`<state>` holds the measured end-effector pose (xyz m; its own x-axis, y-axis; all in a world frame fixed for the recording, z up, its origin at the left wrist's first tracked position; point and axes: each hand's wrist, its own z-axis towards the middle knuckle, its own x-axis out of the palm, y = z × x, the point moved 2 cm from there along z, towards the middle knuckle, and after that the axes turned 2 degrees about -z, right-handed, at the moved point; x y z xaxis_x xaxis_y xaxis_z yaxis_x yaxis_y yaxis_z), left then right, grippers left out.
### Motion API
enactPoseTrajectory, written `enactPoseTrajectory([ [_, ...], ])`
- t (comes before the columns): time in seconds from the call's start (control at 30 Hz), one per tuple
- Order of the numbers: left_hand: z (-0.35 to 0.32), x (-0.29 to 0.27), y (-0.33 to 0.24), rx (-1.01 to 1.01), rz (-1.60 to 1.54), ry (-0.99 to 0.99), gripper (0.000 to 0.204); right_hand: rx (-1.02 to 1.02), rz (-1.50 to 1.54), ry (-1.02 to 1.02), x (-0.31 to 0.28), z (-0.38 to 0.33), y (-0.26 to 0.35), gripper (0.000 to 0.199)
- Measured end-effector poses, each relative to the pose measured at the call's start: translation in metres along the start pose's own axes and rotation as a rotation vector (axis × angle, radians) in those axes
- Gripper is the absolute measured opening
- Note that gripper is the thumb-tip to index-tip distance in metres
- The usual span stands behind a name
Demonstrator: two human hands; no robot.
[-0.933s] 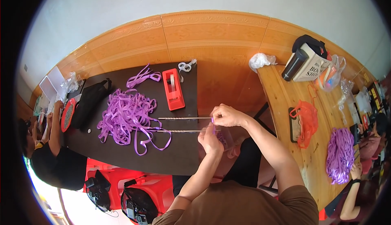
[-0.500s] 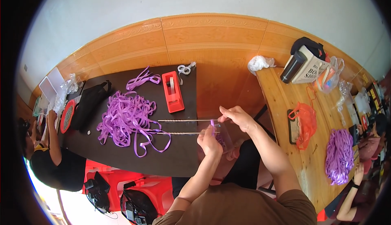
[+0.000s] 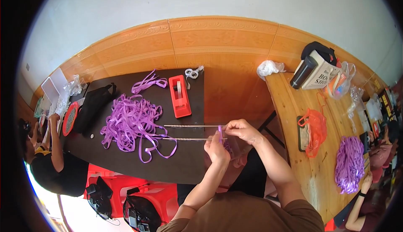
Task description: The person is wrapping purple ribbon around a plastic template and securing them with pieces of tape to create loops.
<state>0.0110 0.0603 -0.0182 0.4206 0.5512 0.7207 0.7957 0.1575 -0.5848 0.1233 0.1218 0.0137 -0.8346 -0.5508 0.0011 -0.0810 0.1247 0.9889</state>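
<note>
Two thin twisted rods, the far rod (image 3: pixel 184 126) and the near rod (image 3: pixel 184 139), stick out side by side past the right edge of the dark table. A short purple ribbon (image 3: pixel 220 133) spans them close to their right ends. My left hand (image 3: pixel 217 149) is closed, pinching the ribbon by the near rod. My right hand (image 3: pixel 243 131) is closed at the tip of the far rod, its fingertips together; what they hold is too small to make out. A big tangled heap of purple ribbon (image 3: pixel 130 123) lies around the rods' left ends.
On the dark table (image 3: pixel 176 165) are a red tape dispenser (image 3: pixel 179 96), tape rolls (image 3: pixel 192 73) and a black bag (image 3: pixel 93 108). A clear container (image 3: pixel 237 146) sits below my hands. The wooden table (image 3: pixel 289 106) holds a red plastic bag (image 3: pixel 315 133) and a purple bundle (image 3: pixel 349 165). Other people sit at both sides.
My right hand has come down and closer to the far rod's tip, its raised fingers now folded into a pinch. My left hand stays almost in place, still gripping the ribbon.
</note>
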Motion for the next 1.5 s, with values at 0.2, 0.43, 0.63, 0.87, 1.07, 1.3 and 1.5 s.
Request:
enactPoseTrajectory([
  [0.2, -0.005, -0.005, -0.004, -0.108, 0.038, -0.013, 0.008, -0.002, 0.222, 0.093, 0.004, 0.003, -0.021, 0.005],
  [0.43, -0.017, -0.003, -0.014, -0.198, 0.103, -0.03, 0.005, -0.037, 0.344, 0.206, 0.008, 0.012, -0.032, 0.016],
  [0.63, -0.02, 0.002, -0.016, -0.161, 0.017, 0.02, 0.006, 0.034, 0.454, 0.361, 0.018, 0.024, -0.031, 0.033],
  [0.87, -0.02, 0.003, -0.014, -0.201, -0.105, 0.027, 0.012, -0.086, 0.681, 0.584, 0.017, 0.05, -0.055, 0.024],
  [1.07, -0.012, -0.002, -0.005, -0.081, -0.194, 0.079, 0.013, -0.063, 0.744, 0.441, 0.035, 0.048, -0.04, 0.019],
  [1.3, -0.01, -0.004, -0.004, -0.026, -0.189, 0.09, 0.005, 0.071, 0.613, 0.194, 0.019, 0.039, -0.034, 0.028],
  [1.5, -0.013, -0.006, -0.005, 0.014, -0.139, 0.146, 0.003, -0.275, 0.021, 0.038, 0.021, 0.016, 0.029, 0.067],
])
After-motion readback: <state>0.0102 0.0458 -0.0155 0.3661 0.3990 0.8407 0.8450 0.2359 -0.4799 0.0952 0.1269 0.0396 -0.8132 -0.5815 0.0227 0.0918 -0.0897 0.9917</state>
